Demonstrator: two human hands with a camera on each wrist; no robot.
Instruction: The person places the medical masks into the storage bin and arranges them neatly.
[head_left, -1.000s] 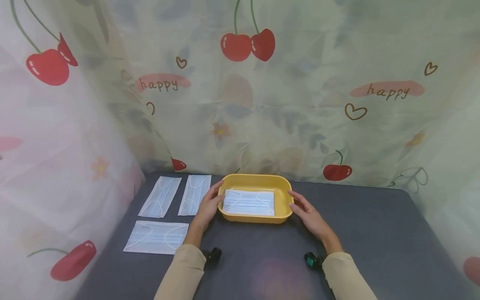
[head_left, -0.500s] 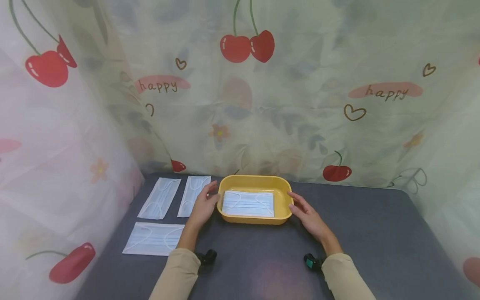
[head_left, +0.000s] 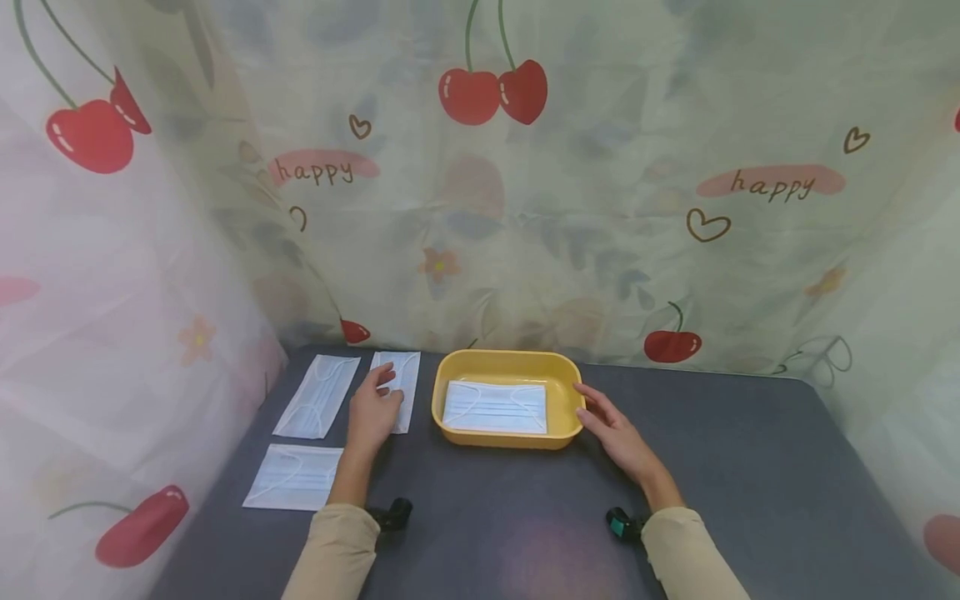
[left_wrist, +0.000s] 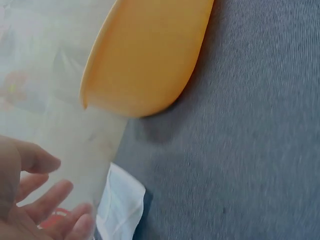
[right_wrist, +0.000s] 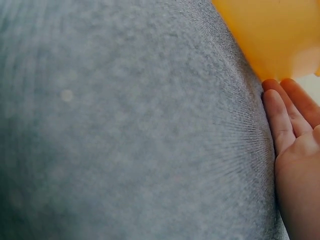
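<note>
A curtain [head_left: 600, 208] printed with cherries and the word "happy" hangs behind and to both sides of a dark grey table [head_left: 750, 467]. At the far middle of the table sits a yellow tray [head_left: 507, 362], and one white face mask [head_left: 495, 407] lies flat inside it.

Left of the tray, three more masks lie flat on the table. The far-left mask [head_left: 317, 396] and the middle mask [head_left: 402, 377] lie side by side, both running near to far. The near mask [head_left: 292, 477] lies crosswise at the left, closer to the person.

The left hand [head_left: 373, 410] lies palm down over the middle mask, just left of the tray and apart from it. Its fingers are relaxed and spread, gripping nothing; whether they press the mask or hang just above it cannot be told. The left wrist view shows these fingers [left_wrist: 47, 200] loose beside the tray's outer wall [left_wrist: 150, 55].

The right hand [head_left: 613, 429] rests flat on the table at the tray's right end, fingers straight and together. Its fingertips [right_wrist: 280, 92] reach the tray wall [right_wrist: 270, 30].
</note>
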